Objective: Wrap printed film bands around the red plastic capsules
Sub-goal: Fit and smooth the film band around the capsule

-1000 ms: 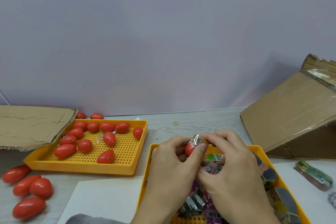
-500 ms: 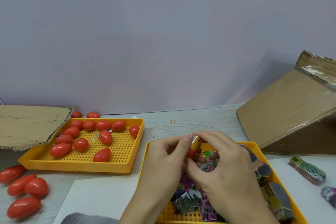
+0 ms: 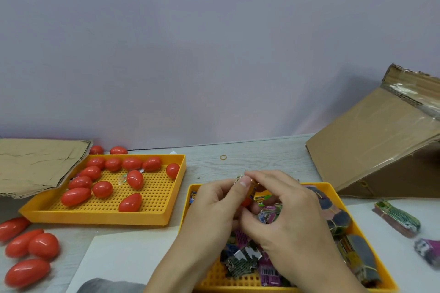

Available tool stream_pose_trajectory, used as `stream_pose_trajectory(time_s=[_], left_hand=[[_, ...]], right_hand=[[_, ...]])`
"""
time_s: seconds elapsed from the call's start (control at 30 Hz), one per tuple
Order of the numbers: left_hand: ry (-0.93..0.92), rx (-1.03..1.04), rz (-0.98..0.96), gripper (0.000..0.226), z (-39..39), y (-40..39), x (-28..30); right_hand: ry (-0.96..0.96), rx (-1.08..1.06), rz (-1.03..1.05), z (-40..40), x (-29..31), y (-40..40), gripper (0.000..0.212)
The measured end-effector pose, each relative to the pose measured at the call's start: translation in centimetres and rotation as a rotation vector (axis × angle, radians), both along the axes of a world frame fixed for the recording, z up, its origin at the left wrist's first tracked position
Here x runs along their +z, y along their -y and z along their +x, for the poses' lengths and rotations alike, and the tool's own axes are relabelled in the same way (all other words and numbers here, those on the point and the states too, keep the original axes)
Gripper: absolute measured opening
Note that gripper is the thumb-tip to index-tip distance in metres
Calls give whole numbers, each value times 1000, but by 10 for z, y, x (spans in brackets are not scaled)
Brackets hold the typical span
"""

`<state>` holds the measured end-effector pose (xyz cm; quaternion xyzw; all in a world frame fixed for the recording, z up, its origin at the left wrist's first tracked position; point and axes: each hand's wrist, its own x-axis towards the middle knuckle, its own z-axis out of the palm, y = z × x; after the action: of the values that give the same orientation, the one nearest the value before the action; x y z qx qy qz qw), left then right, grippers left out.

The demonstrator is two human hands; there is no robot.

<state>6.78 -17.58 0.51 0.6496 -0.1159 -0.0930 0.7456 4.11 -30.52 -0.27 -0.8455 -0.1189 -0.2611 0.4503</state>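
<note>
Both hands meet over the near tray (image 3: 333,191): the left hand (image 3: 214,207) and right hand (image 3: 283,211) pinch one red capsule (image 3: 245,202) between fingertips, a printed band (image 3: 251,189) partly round it. Wrapping this one looks unfinished. To the left of the left hand, many bare capsules (image 3: 102,189) wait in the far tray (image 3: 177,197) and on the counter (image 3: 262,157), so most work remains.

A tilted cardboard box (image 3: 381,147) with torn tape along its top edge is seen at the right against the pale wall (image 3: 214,54). A flat cardboard sheet (image 3: 35,164) is laid at the left, overlapping one corner of a yellow tray (image 3: 176,197). A small rubber band (image 3: 223,157) lies on the grey table (image 3: 262,157), and white paper (image 3: 123,259) is spread at the near edge.
</note>
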Motion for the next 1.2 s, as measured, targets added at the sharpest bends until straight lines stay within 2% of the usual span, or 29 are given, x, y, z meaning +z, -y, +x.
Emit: stream_pose_trajectory(time_s=[0.3, 0.5, 0.57, 0.87, 1.1, 1.2], left_hand=[[-9, -31, 35, 39, 1, -5, 2], [-115, -9, -4, 35, -4, 3, 5], [-140, -6, 0, 43, -6, 7, 6], [-215, -87, -140, 44, -8, 5, 10], [-152, 26, -89, 44, -7, 8, 9], [-196, 40, -144, 47, -7, 7, 10]], right_hand=[[-28, 26, -22, 1, 0, -2, 42], [-13, -5, -11, 0, 0, -1, 43], [-18, -13, -12, 0, 0, 0, 46], [-1, -1, 39, -1, 4, 0, 44], [-16, -7, 45, 0, 1, 1, 42], [3, -25, 48, -2, 2, 1, 43]])
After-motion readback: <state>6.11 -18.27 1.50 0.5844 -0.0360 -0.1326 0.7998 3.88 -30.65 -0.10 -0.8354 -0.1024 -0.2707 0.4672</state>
